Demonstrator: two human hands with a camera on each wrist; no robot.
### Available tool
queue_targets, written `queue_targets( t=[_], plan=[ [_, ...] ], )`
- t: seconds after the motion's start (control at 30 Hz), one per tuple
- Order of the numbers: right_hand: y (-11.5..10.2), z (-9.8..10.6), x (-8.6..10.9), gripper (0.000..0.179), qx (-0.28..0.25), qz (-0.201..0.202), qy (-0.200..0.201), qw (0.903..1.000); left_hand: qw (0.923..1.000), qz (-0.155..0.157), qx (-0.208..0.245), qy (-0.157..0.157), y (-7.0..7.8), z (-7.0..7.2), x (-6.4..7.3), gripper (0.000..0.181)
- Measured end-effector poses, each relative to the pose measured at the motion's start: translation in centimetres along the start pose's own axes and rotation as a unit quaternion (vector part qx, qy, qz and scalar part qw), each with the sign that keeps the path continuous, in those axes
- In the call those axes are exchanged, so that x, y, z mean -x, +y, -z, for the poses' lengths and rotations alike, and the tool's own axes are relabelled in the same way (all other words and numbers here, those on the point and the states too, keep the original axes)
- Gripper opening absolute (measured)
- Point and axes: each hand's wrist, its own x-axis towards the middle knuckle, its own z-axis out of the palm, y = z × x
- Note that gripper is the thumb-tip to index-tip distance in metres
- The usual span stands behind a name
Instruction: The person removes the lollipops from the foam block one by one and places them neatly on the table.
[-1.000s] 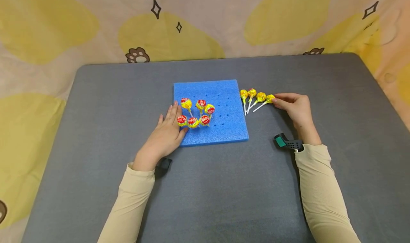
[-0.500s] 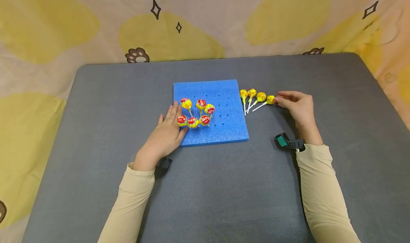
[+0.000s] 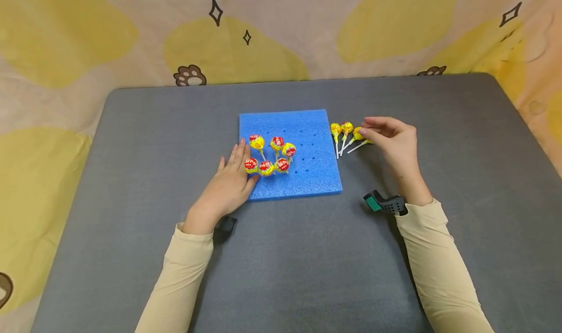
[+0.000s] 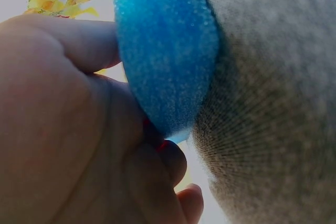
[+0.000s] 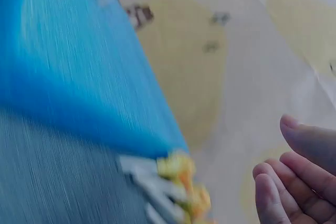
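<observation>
Flat on the table lies a blue foam board (image 3: 318, 181) with rows of small holes. Several lollipops (image 3: 266, 168) in yellow-and-red wrappers stand in its left half, sticks down. My left hand (image 3: 224, 184) rests along the board's left edge, its fingers fairly straight; the left wrist view shows the thumb and fingers against the foam's side. Just right of the board, several loose lollipops (image 3: 347, 128) lie fanned out. Over the rightmost ones hovers my right hand (image 3: 397, 145), partly hiding them. In the right wrist view its fingers (image 5: 270, 198) are apart from the thumb, holding nothing.
The grey table (image 3: 281, 274) spreads around the board, its far edge meeting a patterned yellow-and-cream cloth (image 3: 281, 30). A dark strap with a green-faced device (image 3: 373, 203) sits at my right wrist, and a black device (image 3: 226, 225) at my left.
My right hand first drew slightly right, off the rightmost loose lollipop, then shifted left over the loose ones. My left hand and the board stay put.
</observation>
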Motion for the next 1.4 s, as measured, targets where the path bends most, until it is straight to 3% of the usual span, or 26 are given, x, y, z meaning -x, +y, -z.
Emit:
queue_targets(
  t=[0.13,0.33,0.67,0.87,1.03,1.4],
  plan=[
    [-1.0,-1.8,0.7,0.029,-0.002,0.017,-0.062,0.9979,1.0000,-0.005,0.000,-0.006,0.2,-0.2,-0.2,0.074],
    [-2.2,-4.2,1.7,0.031,0.002,-0.009,-0.134,0.9909,0.9999,-0.007,-0.001,-0.007,0.3,-0.3,-0.2,0.074],
    [-2.5,-7.8,2.1,0.034,0.011,-0.020,-0.211,0.9772,1.0000,-0.003,0.000,-0.007,0.4,-0.2,-0.1,0.074],
    [-1.7,-9.6,2.9,0.036,-0.017,-0.039,-0.200,0.9788,1.0000,-0.002,0.002,-0.009,0.2,-0.1,0.0,0.074],
    [-1.2,-10.6,3.3,0.033,-0.031,-0.028,-0.182,0.9824,1.0000,-0.002,0.005,-0.007,0.1,0.0,0.1,0.074],
    [-1.8,-10.2,3.2,0.028,-0.053,-0.019,-0.149,0.9872,1.0000,-0.008,0.005,-0.001,0.0,0.2,0.2,0.074]
  ],
)
